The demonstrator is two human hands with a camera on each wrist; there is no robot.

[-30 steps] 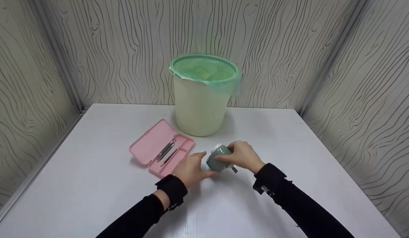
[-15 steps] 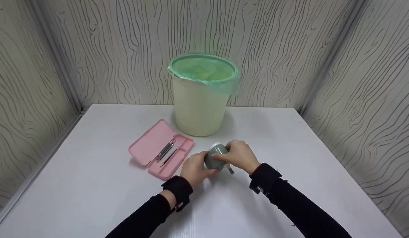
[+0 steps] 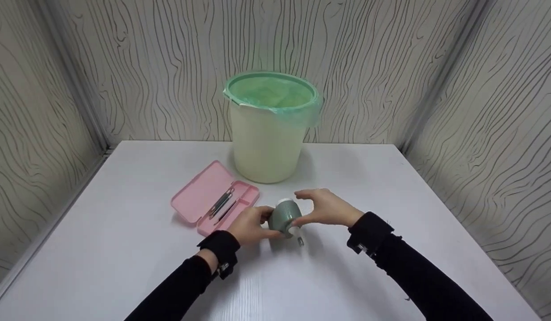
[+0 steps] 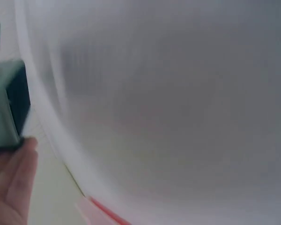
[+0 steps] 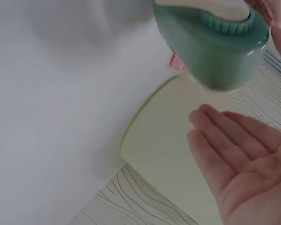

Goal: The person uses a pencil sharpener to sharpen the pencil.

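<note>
Just above the white table, my left hand [image 3: 248, 226] grips a green pencil sharpener [image 3: 284, 215] with a small crank handle [image 3: 297, 236] pointing toward me. The sharpener's dark end panel [image 4: 19, 98] shows in the left wrist view, with fingers [image 4: 21, 180] beneath it. To its right, my right hand [image 3: 326, 207] is spread, thumb close to the sharpener's side. The right wrist view shows that palm [image 5: 257, 183] with straight fingers, apart from the green body [image 5: 215, 56] and its ribbed ring. Whether the right thumb touches the sharpener, I cannot tell.
Left of the hands lies an opened pink pencil case [image 3: 202, 191] with several pencils [image 3: 222, 203] inside. A cream bin [image 3: 268, 147] with a green bag over its rim stands behind. Patterned panels [image 3: 168, 67] enclose the table [image 3: 137, 178].
My right hand held the sharpener at first, then both hands had it. Now the left alone grips it, while the right has opened. The crank has swung further toward me and left.
</note>
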